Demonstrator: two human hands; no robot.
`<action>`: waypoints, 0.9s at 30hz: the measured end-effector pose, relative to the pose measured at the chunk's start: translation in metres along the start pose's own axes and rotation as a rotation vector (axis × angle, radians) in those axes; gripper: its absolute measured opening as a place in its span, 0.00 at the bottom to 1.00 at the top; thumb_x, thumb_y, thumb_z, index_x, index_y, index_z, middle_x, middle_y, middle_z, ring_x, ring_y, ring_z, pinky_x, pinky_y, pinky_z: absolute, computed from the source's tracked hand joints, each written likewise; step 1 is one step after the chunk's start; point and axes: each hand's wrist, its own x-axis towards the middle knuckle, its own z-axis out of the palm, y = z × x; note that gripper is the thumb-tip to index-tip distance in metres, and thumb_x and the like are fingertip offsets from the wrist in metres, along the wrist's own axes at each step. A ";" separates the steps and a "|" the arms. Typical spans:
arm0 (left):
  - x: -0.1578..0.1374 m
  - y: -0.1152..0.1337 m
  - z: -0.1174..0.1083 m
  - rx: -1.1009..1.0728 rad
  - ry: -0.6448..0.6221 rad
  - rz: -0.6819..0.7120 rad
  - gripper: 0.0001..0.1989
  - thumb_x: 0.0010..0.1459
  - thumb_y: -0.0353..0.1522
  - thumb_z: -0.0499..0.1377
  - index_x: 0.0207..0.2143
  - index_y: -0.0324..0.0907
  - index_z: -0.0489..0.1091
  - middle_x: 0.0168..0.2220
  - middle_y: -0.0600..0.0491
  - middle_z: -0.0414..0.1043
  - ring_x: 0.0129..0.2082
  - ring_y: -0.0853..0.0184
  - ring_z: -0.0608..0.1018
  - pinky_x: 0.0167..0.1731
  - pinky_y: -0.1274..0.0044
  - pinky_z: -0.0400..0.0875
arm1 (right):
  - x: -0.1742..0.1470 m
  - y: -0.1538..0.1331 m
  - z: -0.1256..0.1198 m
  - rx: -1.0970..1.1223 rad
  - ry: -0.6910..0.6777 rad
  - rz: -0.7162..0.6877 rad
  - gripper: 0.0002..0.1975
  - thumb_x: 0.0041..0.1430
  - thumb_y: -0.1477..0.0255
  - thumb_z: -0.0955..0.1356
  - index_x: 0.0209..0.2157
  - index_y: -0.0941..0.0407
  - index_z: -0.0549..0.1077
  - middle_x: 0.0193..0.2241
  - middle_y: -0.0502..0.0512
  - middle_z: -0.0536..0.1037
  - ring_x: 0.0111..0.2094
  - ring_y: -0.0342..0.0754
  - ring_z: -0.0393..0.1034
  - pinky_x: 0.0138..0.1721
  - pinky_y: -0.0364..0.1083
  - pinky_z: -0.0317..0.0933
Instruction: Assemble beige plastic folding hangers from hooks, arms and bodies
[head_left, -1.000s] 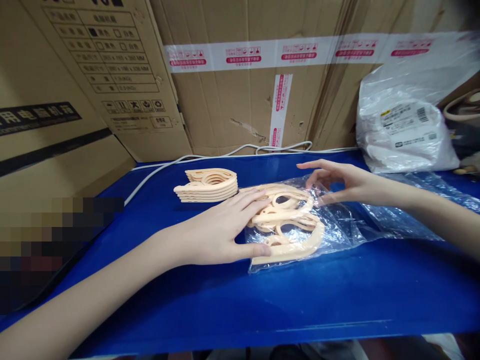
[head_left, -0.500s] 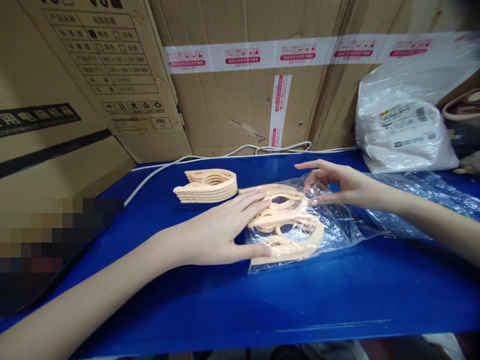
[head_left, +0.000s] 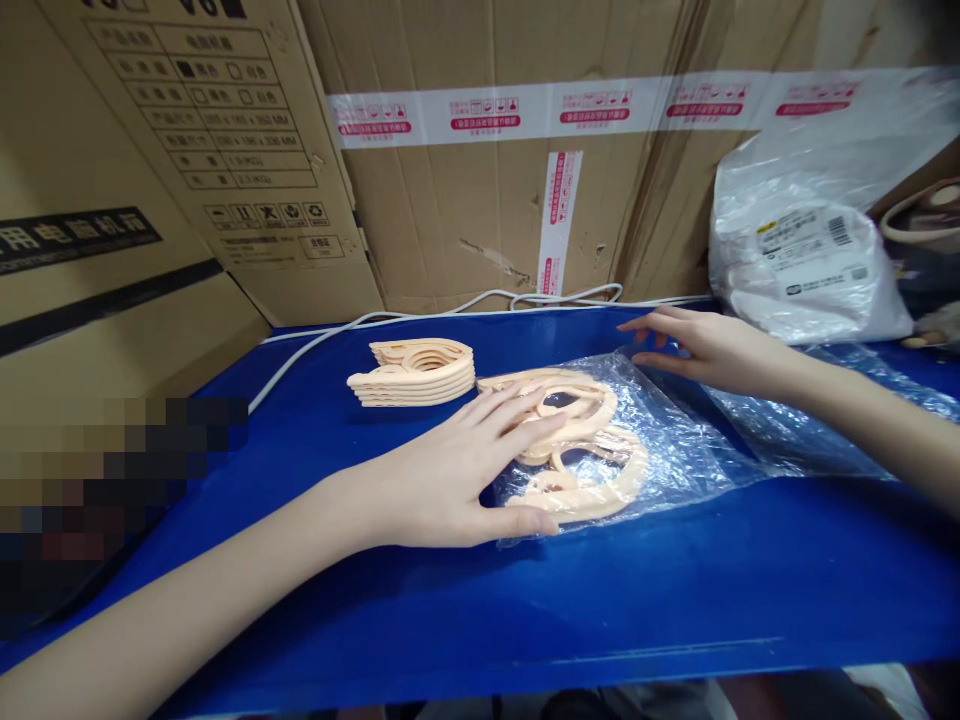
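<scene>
My left hand (head_left: 442, 480) lies flat with spread fingers on a clear plastic bag (head_left: 679, 440). Inside that bag are beige plastic folding hangers (head_left: 592, 500), folded up, with curved arms and round openings; my fingers cover their left part. Over the far right edge of the bag hovers my right hand (head_left: 697, 345), its fingers apart and nothing visible in them. A neat stack of several matching folding hangers (head_left: 420, 375) sits on the blue table surface (head_left: 450, 620), just beyond my left hand.
Cardboard boxes (head_left: 465, 210) wall off the back and left. A white cable (head_left: 360, 322) runs along the rear edge. At the back right stands a white plastic package (head_left: 810, 270) with a label. More clear plastic film (head_left: 832, 430) lies beneath my right forearm.
My right hand has lifted off the bag and moved away and to the right. The bag's right part lies flatter. My left hand has slid slightly right over the hangers.
</scene>
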 end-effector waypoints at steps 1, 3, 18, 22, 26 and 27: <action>0.000 0.000 0.000 0.001 0.000 0.005 0.41 0.59 0.56 0.53 0.69 0.55 0.43 0.72 0.53 0.38 0.70 0.50 0.43 0.67 0.54 0.41 | 0.000 -0.001 0.001 0.006 -0.007 0.003 0.26 0.64 0.53 0.61 0.56 0.55 0.67 0.45 0.64 0.75 0.41 0.57 0.70 0.39 0.53 0.61; 0.001 0.001 0.000 0.007 -0.003 0.020 0.39 0.60 0.55 0.53 0.69 0.56 0.46 0.72 0.54 0.39 0.70 0.49 0.44 0.66 0.53 0.41 | -0.001 -0.005 0.001 0.026 -0.022 0.013 0.26 0.65 0.54 0.60 0.57 0.54 0.66 0.40 0.62 0.76 0.37 0.55 0.71 0.36 0.52 0.60; 0.001 0.008 -0.007 0.144 0.029 0.118 0.24 0.56 0.33 0.59 0.57 0.49 0.68 0.67 0.49 0.54 0.68 0.52 0.53 0.67 0.59 0.45 | -0.001 -0.016 -0.005 0.605 -0.044 0.189 0.27 0.60 0.55 0.66 0.56 0.53 0.65 0.24 0.50 0.71 0.26 0.46 0.63 0.29 0.49 0.58; 0.002 0.011 -0.007 0.157 0.018 0.137 0.24 0.54 0.28 0.57 0.55 0.48 0.68 0.66 0.48 0.55 0.68 0.55 0.52 0.67 0.60 0.45 | 0.000 -0.021 -0.008 0.703 -0.003 0.243 0.26 0.58 0.57 0.68 0.55 0.54 0.66 0.22 0.50 0.71 0.25 0.45 0.62 0.27 0.47 0.58; 0.002 0.009 -0.006 0.155 0.035 0.169 0.23 0.54 0.27 0.57 0.54 0.47 0.68 0.66 0.48 0.54 0.69 0.56 0.50 0.66 0.60 0.45 | 0.002 -0.020 -0.005 0.732 0.084 0.267 0.25 0.55 0.61 0.70 0.52 0.55 0.69 0.21 0.50 0.71 0.23 0.44 0.61 0.25 0.45 0.55; 0.001 0.008 -0.005 0.156 0.039 0.176 0.23 0.54 0.26 0.57 0.53 0.47 0.68 0.67 0.48 0.54 0.69 0.56 0.50 0.66 0.59 0.45 | 0.002 -0.020 -0.005 0.746 0.102 0.273 0.24 0.55 0.63 0.70 0.52 0.55 0.69 0.20 0.49 0.71 0.22 0.43 0.61 0.25 0.45 0.55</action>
